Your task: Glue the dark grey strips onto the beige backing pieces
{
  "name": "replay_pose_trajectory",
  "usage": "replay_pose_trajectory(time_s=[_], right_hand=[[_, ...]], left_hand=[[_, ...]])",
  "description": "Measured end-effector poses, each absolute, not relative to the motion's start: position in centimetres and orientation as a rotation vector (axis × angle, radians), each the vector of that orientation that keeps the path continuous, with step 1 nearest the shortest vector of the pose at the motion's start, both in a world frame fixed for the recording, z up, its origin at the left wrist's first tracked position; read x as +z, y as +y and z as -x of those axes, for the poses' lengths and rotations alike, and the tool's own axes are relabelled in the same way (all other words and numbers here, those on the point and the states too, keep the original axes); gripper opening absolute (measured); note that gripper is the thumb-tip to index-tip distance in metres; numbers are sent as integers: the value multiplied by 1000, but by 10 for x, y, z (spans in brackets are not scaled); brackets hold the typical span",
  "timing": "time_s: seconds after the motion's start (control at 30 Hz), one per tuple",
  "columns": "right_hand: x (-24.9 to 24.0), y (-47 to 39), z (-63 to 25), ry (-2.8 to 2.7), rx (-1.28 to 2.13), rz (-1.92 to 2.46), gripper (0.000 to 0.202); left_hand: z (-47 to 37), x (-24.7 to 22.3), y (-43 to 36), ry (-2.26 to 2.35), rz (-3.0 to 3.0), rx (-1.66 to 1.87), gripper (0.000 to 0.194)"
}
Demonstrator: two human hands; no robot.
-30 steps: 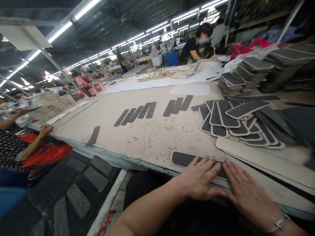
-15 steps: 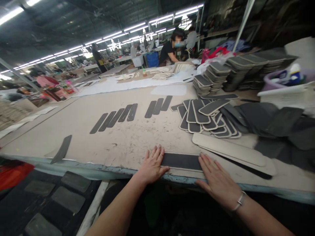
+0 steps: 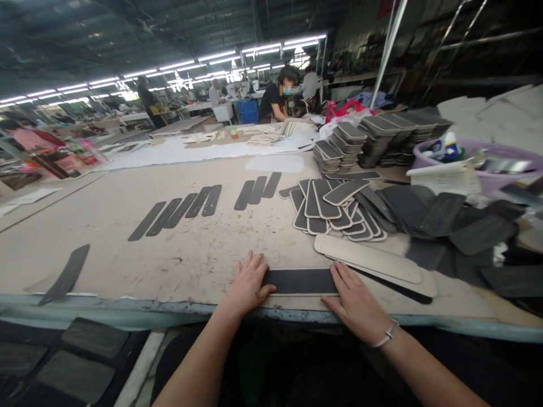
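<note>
A dark rectangular panel with a pale border (image 3: 300,281) lies flat along the near edge of the table. My left hand (image 3: 249,284) rests palm down over its left end, fingers stretched out. Flat on its right end is my right hand (image 3: 355,295), with a bracelet at the wrist and the fingers extended. Both ends of the panel are hidden under the hands. Just beyond my right hand lie long cream rounded strips (image 3: 369,257) with a dark strip (image 3: 394,285) partly beneath them.
Several dark strips (image 3: 172,212) lie spaced across the table (image 3: 203,249). A loose pile of pale-edged dark pieces (image 3: 322,198) sits to the right, with stacks (image 3: 348,138) behind it. A purple basin (image 3: 504,175) stands far right. One co-worker (image 3: 274,102) leans over the far end.
The view has turned slightly to the right, so the table's contents appear shifted left. Both hands stay flat on the panel's ends.
</note>
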State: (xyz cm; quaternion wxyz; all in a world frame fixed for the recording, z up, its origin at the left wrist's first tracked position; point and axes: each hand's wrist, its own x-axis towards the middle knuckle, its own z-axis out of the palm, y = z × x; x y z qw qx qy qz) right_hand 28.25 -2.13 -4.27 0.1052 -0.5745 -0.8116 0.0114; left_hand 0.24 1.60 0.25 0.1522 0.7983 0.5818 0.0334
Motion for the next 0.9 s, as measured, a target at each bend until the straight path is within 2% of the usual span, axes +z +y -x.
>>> replay_pose_trajectory(time_s=[0.23,0.4,0.47,0.53,0.63,0.7,0.77,0.9], right_hand=[[-31,-11,-286,-2246,136,1690,66],[-25,-6,-291,-1978,326,1714,73],[-19,-3,-295,-1846,471,1768,67],[-11,-1,-298,-1737,658,1793,53],[0,0,-301,-1615,800,1736,37],[4,1,-303,-1545,766,1695,35],[5,2,-304,-1495,761,1690,37],[4,3,-308,-1406,1036,1696,42]], left_hand=[[-5,11,16,1649,-2198,263,44],[-5,16,16,1529,-1957,548,32],[-4,18,17,1420,-1829,729,36],[-2,19,19,1348,-1688,867,45],[0,17,24,1359,-1409,989,37],[0,13,27,1339,-1179,1052,32],[-3,10,30,1276,-995,1097,34],[-9,7,34,1216,-812,1172,35]])
